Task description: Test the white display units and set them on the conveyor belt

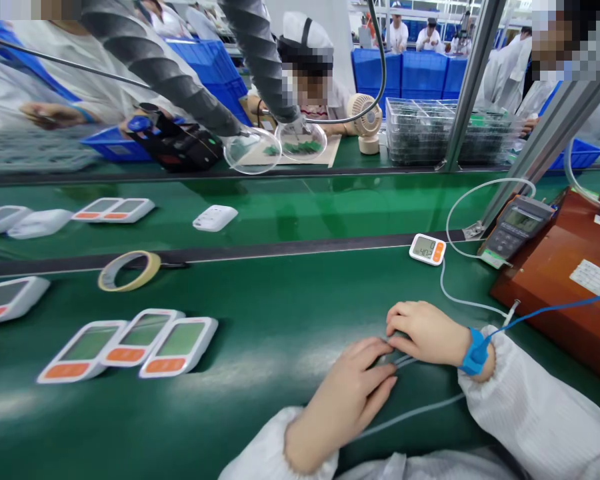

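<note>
Both my hands meet low over the green bench, fingertips close together. My left hand (353, 383) is bent in a pinch, and a thin grey tube (406, 361) comes out beside its fingertips. My right hand (425, 331), with a blue wrist strap (475, 353), has its fingers curled against the left fingertips; whatever they grip is hidden. Another stretch of grey tubing (413, 413) runs below the hands. Beyond them stands a small white monitor (427, 249) with a lit screen and orange buttons, connected to a clear tube (457, 299).
Three white monitors (177, 347) with orange buttons lie at left, near a tape roll (129, 270). A handheld meter (517, 223) rests against an orange-brown box (565, 267) at right. Behind the black rail, more white devices (215, 218) lie on a green strip. Co-workers sit beyond.
</note>
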Demonstrator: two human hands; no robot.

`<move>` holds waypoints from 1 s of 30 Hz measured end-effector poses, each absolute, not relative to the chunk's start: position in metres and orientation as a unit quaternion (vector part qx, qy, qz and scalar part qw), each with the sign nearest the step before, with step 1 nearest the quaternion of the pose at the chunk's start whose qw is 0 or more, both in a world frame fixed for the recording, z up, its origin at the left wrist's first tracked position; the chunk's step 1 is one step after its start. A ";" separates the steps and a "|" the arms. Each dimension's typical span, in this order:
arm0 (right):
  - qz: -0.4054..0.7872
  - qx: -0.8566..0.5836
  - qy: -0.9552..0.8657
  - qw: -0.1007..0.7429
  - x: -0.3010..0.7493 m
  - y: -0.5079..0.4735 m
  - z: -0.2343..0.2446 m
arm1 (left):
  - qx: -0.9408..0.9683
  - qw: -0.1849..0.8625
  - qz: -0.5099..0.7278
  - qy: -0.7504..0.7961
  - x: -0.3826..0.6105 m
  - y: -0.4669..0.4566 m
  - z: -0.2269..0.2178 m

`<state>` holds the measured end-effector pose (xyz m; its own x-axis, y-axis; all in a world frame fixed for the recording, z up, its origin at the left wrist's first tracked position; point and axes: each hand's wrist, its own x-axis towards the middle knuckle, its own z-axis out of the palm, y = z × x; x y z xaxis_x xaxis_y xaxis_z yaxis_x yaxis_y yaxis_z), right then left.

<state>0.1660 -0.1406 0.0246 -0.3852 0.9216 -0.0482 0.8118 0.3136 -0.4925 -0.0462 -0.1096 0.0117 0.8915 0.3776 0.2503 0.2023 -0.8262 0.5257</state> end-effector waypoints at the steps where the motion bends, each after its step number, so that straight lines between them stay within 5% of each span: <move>1: 0.239 -0.535 -0.802 0.119 0.166 -0.142 0.026 | 0.940 0.236 0.189 0.160 -0.055 -0.113 0.010; 11: 0.247 -0.517 -0.817 0.060 0.167 -0.143 0.032 | 0.941 0.164 0.201 0.219 -0.121 -0.100 0.006; 17: 0.201 -0.529 -0.823 0.048 0.161 -0.148 0.025 | 0.848 0.077 0.224 0.475 -0.166 -0.053 0.000; 26: 0.143 -0.518 -0.843 0.002 0.156 -0.153 0.022 | 0.740 -0.065 0.213 0.634 -0.194 -0.032 -0.004; 30: 0.113 -0.520 -0.847 0.016 0.156 -0.151 0.020 | 0.744 -0.041 0.145 0.651 -0.200 -0.027 -0.013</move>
